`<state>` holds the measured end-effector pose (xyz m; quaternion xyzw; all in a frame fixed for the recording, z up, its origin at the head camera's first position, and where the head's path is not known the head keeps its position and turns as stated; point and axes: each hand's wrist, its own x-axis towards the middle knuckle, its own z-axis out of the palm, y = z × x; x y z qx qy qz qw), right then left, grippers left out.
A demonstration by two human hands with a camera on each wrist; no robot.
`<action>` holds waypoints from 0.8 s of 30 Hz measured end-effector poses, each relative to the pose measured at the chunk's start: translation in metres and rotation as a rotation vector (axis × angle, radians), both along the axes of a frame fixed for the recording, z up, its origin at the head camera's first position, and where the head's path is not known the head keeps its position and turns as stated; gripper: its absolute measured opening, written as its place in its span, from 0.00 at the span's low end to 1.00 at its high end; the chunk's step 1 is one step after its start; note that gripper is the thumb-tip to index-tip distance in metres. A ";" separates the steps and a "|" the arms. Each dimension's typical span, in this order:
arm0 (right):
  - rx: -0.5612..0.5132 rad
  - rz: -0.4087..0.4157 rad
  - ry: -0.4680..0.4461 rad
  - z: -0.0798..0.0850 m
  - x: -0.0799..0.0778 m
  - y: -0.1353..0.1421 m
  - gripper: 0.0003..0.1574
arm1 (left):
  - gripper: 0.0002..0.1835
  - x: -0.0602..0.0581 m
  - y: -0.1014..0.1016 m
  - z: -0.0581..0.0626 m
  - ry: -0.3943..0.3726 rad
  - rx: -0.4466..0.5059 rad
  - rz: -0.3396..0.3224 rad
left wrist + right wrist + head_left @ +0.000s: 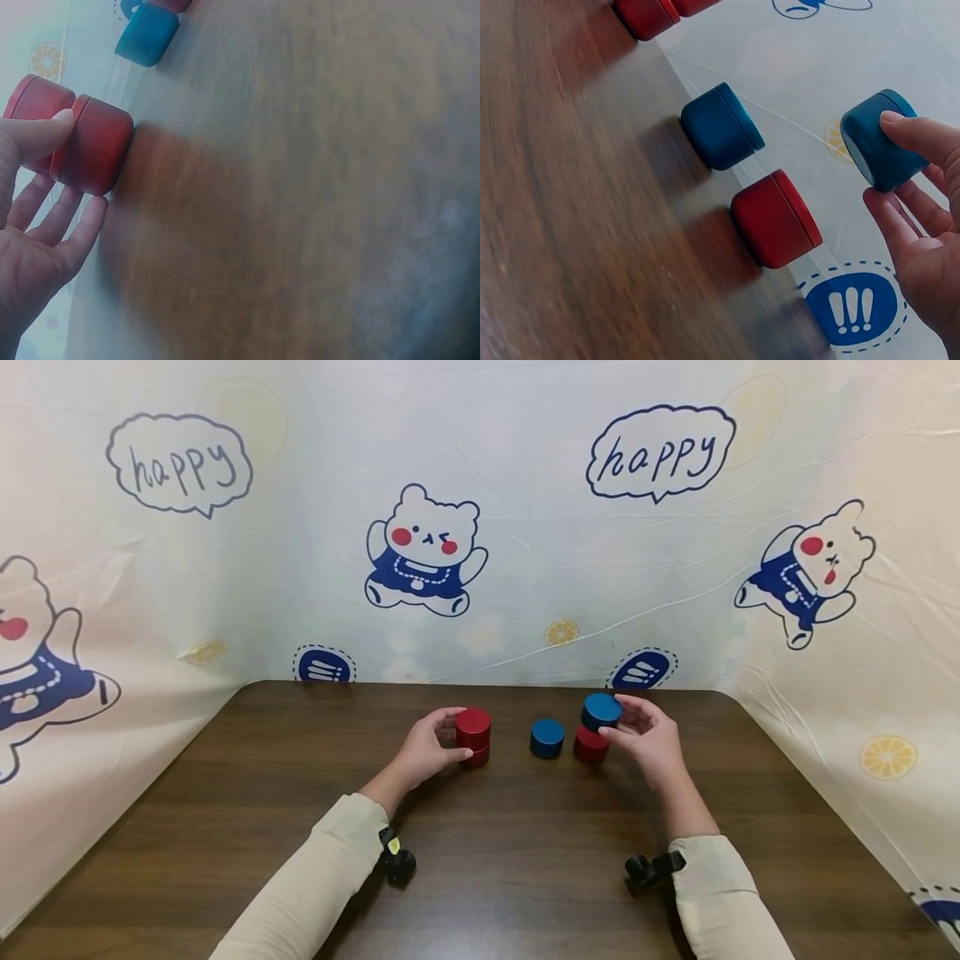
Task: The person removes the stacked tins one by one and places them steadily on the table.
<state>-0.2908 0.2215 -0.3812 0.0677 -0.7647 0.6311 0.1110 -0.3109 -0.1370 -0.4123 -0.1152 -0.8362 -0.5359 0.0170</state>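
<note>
On the left, two small round red tins stand stacked, the upper tin (pixel 473 725) on the lower tin (pixel 478 756). My left hand (pixel 426 753) holds the stack from its left side, thumb near the seam between the tins and fingers behind. My right hand (pixel 654 742) pinches a blue tin (pixel 881 142) between thumb and fingers. In the right wrist view a gap separates this tin from a red tin (pixel 774 221) standing on the table. Another blue tin (pixel 547 740) stands on the table between the stack and that single red tin.
The brown wooden table (pixel 495 852) ends at its far edge, just behind the tins. A printed cloth (pixel 525 552) with cartoon bears hangs behind it and at both sides. A black wrist camera (pixel 400 865) sits at the left cuff, another camera (pixel 651 868) at the right.
</note>
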 end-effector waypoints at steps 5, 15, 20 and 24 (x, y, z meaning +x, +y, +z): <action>0.009 -0.014 -0.014 -0.002 -0.001 0.004 0.40 | 0.37 0.001 0.000 0.000 0.002 0.000 -0.001; 0.011 -0.044 -0.026 -0.004 -0.001 0.011 0.40 | 0.37 0.002 0.000 0.000 0.005 -0.003 0.000; 0.002 -0.067 -0.012 -0.006 -0.002 0.016 0.39 | 0.37 0.003 0.001 0.001 0.006 -0.009 -0.001; 0.007 -0.088 -0.002 -0.007 -0.002 0.020 0.38 | 0.37 0.003 0.001 0.002 0.005 -0.010 0.002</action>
